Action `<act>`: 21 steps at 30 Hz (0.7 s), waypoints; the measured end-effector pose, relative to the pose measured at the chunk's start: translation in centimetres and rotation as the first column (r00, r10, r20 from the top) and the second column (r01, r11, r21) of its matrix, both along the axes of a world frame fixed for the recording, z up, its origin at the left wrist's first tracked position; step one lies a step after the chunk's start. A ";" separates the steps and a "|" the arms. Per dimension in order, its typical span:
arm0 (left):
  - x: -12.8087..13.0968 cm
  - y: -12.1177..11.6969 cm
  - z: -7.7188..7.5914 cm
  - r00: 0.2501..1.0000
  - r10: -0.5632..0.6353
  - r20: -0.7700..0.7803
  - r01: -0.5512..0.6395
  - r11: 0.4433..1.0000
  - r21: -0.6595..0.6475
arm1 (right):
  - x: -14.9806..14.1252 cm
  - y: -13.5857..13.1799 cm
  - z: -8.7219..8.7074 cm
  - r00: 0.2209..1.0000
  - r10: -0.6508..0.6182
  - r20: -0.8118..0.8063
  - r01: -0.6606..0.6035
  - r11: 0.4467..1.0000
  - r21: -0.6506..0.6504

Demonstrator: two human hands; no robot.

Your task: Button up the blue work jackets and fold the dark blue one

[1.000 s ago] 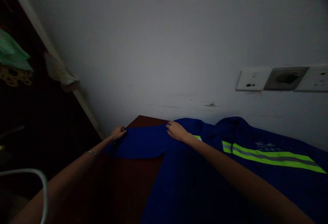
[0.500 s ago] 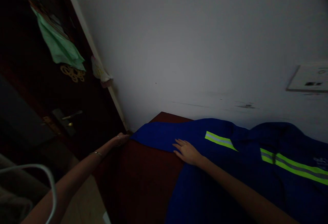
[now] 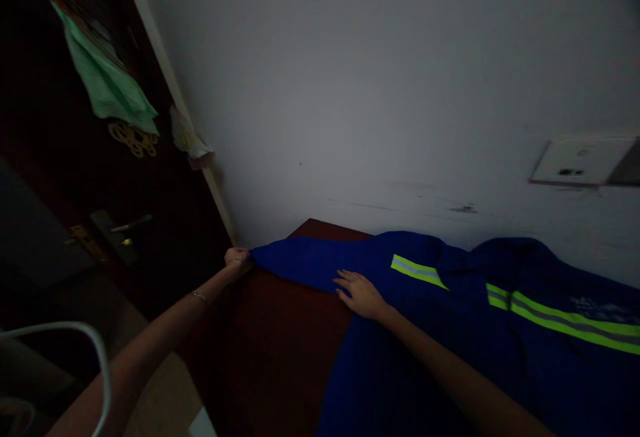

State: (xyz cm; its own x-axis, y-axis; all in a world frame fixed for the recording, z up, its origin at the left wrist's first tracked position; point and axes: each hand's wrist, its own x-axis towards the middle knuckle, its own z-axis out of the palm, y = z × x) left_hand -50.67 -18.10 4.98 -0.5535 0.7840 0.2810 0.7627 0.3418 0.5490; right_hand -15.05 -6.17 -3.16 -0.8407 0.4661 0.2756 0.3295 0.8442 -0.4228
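Observation:
A dark blue work jacket (image 3: 400,350) with yellow-green and grey reflective strips lies spread over a reddish-brown table (image 3: 280,337). One sleeve (image 3: 300,257) stretches out to the left. At the table's far left edge my left hand (image 3: 237,259) is closed on the end of that sleeve, the cuff. My right hand (image 3: 363,295) rests flat on the sleeve nearer the body of the jacket, fingers spread and palm down. Part of the jacket runs out of view at the right and bottom.
A white wall (image 3: 350,104) rises right behind the table, with a socket plate (image 3: 575,160) at right. To the left stands a dark door (image 3: 165,190) with a handle (image 3: 131,224) and a hanging green cloth (image 3: 107,84). A white cable (image 3: 103,357) loops at lower left.
My left hand, still on the cuff, has risen slightly and turned. My right hand stays flat on the sleeve. The view has shifted a little to the right.

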 end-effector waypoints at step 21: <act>18.3 -4.4 -3.9 0.689 -0.705 -0.171 0.709 0.703 -0.043 | 7.2 -4.0 2.0 0.921 -0.281 -0.272 0.065 0.796 -0.602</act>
